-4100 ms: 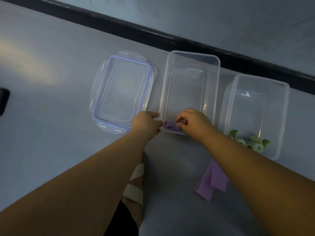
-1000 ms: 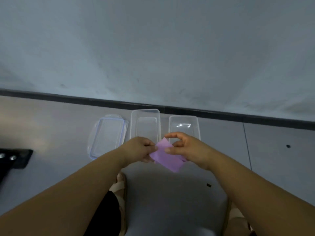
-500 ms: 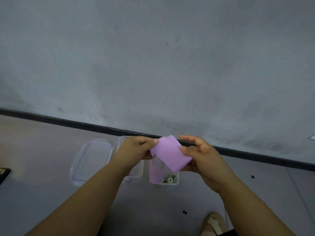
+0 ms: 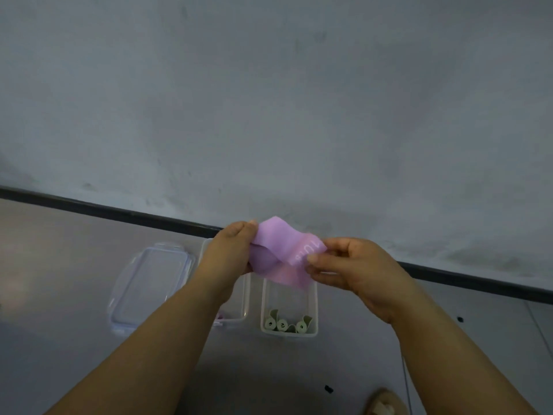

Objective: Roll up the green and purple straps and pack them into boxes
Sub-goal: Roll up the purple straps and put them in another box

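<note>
A purple strap point(image 4: 282, 250) with pale lettering is stretched in the air between my hands, above the boxes. My left hand point(image 4: 232, 250) pinches its left end, and my right hand point(image 4: 350, 265) pinches its right end between thumb and fingers. On the floor below stand two clear boxes. The left box point(image 4: 244, 301) is mostly hidden by my left arm, with a bit of purple showing at its near corner. The right box point(image 4: 314, 307) holds three rolled green straps point(image 4: 284, 324) at its near end.
A clear lid point(image 4: 149, 286) with a blue rim lies on the grey floor left of the boxes. A black skirting strip point(image 4: 119, 212) runs along the grey wall behind. A sandalled foot point(image 4: 383, 407) shows at the bottom right.
The purple strap was picked up from the floor and raised. Since half a second ago my hands have pulled it wider and its lettered end has turned into view.
</note>
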### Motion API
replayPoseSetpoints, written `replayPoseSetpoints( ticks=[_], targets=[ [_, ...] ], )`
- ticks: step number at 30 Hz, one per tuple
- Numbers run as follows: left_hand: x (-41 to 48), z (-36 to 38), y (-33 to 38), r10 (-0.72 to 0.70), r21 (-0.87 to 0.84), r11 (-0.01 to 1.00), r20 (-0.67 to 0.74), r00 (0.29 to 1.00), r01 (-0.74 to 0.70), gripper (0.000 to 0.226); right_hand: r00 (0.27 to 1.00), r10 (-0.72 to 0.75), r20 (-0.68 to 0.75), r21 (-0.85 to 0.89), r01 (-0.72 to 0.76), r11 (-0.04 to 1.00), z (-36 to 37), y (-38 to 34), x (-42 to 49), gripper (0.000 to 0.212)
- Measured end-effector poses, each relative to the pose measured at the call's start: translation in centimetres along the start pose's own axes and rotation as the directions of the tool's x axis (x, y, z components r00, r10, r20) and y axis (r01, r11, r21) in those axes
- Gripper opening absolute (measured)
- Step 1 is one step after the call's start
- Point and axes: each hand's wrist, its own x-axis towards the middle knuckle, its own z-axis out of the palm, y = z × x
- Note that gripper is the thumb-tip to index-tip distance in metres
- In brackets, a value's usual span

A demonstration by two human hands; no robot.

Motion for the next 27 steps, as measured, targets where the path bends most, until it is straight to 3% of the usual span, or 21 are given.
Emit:
replayPoseSetpoints(
  ticks=[6, 13, 16, 21, 24, 27],
  targets=[
    [2.4, -1.1, 0.8, -0.079, -0.080, 0.994, -0.116, 0.990, 0.070, 0.021, 0.993, -0.049, -0.108, -0.288, 0.016, 0.958, 0.1, 0.1, 1.7, 0.020],
    [2.9, -1.9, 0.7, -0.028, -0.009, 1.000, -0.119, 0.993, 0.027, 0.029, 0.995, -0.076, -0.063, -0.034, 0.074, 0.997, 0.2, -0.3, 3.3, 0.028],
    [3.0, -2.1, 0.9, -0.058, -0.037, 0.998, -0.106, 0.993, 0.054, 0.025, 0.996, -0.066, -0.053, -0.039, 0.064, 0.997, 0.5, -0.6, 3.4, 0.018],
    [3.0, -2.4, 0.2, -0.067, 0.099, 0.993, 0.003, 0.998, 0.066, 0.020, 0.994, -0.101, -0.031, -0.008, 0.101, 0.995, 0.5, -1.1, 3.2, 0.005],
    [2.5, -2.0, 0.2, -0.025, 0.260, 0.966, 0.103, 0.994, -0.002, 0.028, 0.993, -0.119, -0.012, 0.023, 0.120, 0.993, 0.6, -1.3, 3.5, 0.008],
    [1.8, -1.7, 1.1, 0.088, 0.223, 0.963, 0.261, 0.961, -0.149, 0.045, 0.992, -0.122, 0.014, 0.072, 0.121, 0.990, 0.9, -1.5, 3.8, 0.010]
  ],
)
